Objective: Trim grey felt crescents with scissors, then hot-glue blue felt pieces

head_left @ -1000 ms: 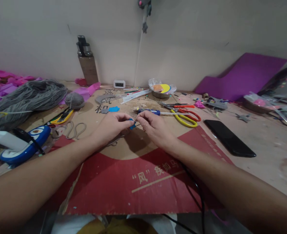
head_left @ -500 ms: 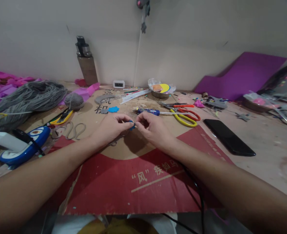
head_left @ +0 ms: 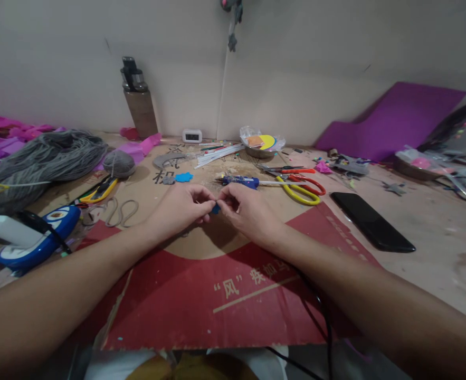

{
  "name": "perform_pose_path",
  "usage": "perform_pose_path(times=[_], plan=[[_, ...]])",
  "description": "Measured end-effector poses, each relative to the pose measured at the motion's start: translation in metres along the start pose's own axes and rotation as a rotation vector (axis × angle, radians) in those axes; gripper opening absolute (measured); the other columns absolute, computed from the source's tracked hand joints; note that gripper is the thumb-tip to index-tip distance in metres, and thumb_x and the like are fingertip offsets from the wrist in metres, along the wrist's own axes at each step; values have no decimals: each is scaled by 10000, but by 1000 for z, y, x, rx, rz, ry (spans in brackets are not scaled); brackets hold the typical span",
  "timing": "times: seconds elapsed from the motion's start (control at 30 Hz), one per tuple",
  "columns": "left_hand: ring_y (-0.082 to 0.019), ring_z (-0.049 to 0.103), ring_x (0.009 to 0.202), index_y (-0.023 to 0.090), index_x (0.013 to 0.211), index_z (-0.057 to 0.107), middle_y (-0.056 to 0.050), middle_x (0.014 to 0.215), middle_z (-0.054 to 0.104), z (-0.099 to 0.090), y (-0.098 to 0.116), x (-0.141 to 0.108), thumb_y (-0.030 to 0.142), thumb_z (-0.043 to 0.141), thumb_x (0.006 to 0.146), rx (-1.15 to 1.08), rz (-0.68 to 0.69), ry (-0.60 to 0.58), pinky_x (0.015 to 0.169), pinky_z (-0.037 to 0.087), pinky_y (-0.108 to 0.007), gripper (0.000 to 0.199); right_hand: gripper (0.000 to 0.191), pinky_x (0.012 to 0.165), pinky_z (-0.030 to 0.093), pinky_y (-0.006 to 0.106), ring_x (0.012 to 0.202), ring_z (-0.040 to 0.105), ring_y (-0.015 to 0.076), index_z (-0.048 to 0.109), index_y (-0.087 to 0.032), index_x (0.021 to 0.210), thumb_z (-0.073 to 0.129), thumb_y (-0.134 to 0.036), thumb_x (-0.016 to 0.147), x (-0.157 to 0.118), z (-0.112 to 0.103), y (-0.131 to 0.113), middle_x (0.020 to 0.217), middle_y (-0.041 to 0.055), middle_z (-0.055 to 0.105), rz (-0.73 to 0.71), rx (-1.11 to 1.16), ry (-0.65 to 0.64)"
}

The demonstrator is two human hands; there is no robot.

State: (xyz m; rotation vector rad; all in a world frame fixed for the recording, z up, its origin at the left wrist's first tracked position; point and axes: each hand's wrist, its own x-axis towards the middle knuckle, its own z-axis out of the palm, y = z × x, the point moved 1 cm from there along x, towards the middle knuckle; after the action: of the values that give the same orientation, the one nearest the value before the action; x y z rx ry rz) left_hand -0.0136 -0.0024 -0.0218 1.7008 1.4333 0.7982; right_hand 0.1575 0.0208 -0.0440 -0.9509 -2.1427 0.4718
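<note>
Pinching blue piece [head_left: 216, 209], plastic [head_left: 249, 132] in bowl [head_left: 262, 154]

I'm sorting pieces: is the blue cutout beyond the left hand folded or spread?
Spread: the blue cutout lies flat on the cardboard beyond the left hand, its wavy outline showing.

Both arms are bare and reach forward from the lower corners of the view, converging at centre. The left arm [head_left: 82, 277] slants up to the right; the right arm [head_left: 359, 274] slants up to the left. The left hand [head_left: 179, 207] and the right hand [head_left: 248, 211] face each other, backs upward, fingers curled. On each, thumb and forefinger are drawn together in a pinch. The fingertips [head_left: 211, 203] of the two hands meet or nearly meet; exact contact is indeterminable.
</note>
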Motion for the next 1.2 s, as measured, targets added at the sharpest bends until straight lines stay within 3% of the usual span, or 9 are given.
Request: perform_pose_path(times=[0.13,0.27,0.47,0.73,0.9,1.0,1.2], plan=[[-125,547,385,191,856,667,15,501,611,0,0,-3,311,610,769,-36,-61,52,344,382,-194,159,97,644,396,254,700,538,126,601,-169,929,529,-220,889,-1,-2,0,810,28,633,-31,13,26],[-94,435,301,193,813,645,51,426,526,0,0,-2,284,613,770,-79,-37,88,298,326,-186,106,74,652,405,251,696,545,121,598,-165,903,538,-201,877,-1,-4,-3,808,24,639,-25,39,19],[-136,635,481,167,844,631,-32,584,690,6,-2,3,238,637,776,-231,-56,34,443,487,-205,98,82,629,384,243,660,523,113,609,-166,818,534,-150,850,-1,-5,-5,741,8,621,-8,17,10],[-143,661,523,143,794,658,-53,627,711,7,0,2,221,705,731,-286,-102,67,474,517,-216,110,92,628,375,245,660,512,111,608,-171,812,538,-186,870,-2,-3,-3,752,7,617,2,-7,11],[-139,619,448,159,792,642,-36,549,678,5,0,2,251,653,766,-233,-101,92,424,474,-211,96,104,637,389,242,681,515,115,599,-164,956,568,-187,859,-1,-5,-1,801,15,615,-5,23,42],[-121,567,398,166,806,652,1,495,631,2,0,2,249,632,765,-144,-52,131,403,422,-203,95,44,643,372,244,670,491,113,595,-172,849,566,-197,871,0,-6,-3,772,8,599,-19,-15,45],[-93,503,457,182,751,699,36,513,592,-6,1,2,246,627,737,147,133,269,464,372,-212,97,188,629,323,253,646,449,113,551,-174,755,495,-236,924,4,-5,-13,712,1,560,21,-73,23]])
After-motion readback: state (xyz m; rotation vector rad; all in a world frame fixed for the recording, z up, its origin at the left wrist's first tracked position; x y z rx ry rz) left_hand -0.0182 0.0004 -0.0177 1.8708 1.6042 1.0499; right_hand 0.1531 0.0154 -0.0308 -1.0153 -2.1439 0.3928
